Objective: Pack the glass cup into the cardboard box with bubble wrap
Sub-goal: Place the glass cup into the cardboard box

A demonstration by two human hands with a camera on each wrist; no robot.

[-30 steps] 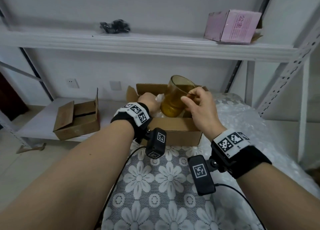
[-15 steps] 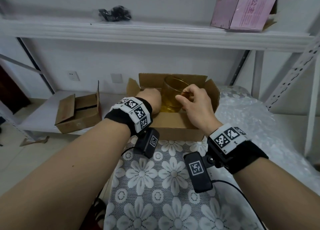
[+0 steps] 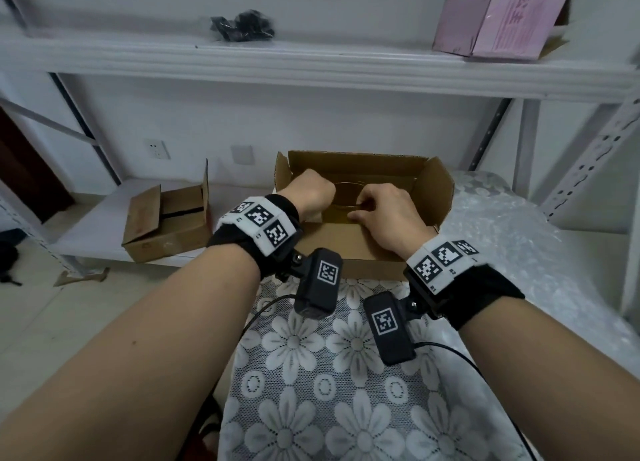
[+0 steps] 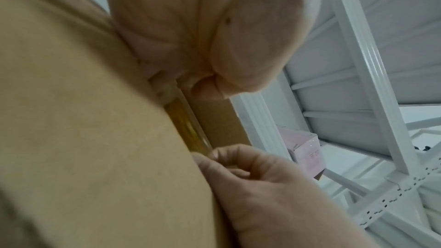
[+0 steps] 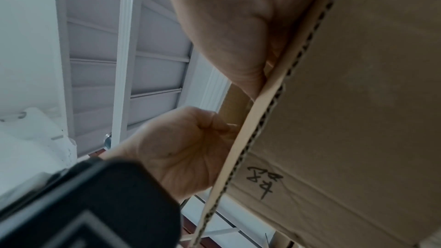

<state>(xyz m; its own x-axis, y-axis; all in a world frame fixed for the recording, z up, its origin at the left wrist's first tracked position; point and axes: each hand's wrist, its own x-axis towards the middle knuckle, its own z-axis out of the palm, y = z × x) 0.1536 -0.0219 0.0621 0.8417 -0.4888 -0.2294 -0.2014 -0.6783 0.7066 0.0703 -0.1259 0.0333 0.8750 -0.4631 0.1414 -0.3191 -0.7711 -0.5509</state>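
**Amber glass cup down inside open cardboard box, both hands at the rim**

Amber glass cup (image 3: pixel 347 194) seated low in the cardboard box (image 3: pixel 349 249), only the round rim showing between the hands in the head view. Right hand (image 3: pixel 388 211) curled over the near wall, fingertips pinching the cup's rim. Left hand (image 3: pixel 308 192) bunched into a loose fist at the cup's left side, fingers tucked down into the box; left wrist view shows a fingertip pressed by the amber rim (image 4: pixel 188 129), but whether gripping the glass or padding beside it — cannot tell. Box flaps upright. Loose bubble wrap (image 3: pixel 519 252) spread on the table to the right of the box, just beside it. No wrap visible inside the box from here.

Step in hand, by judgement: seating the cup. Next likely calls for a gentle release, checking the cup sits steady, then fetching wrap to cushion round it before closing the flaps.
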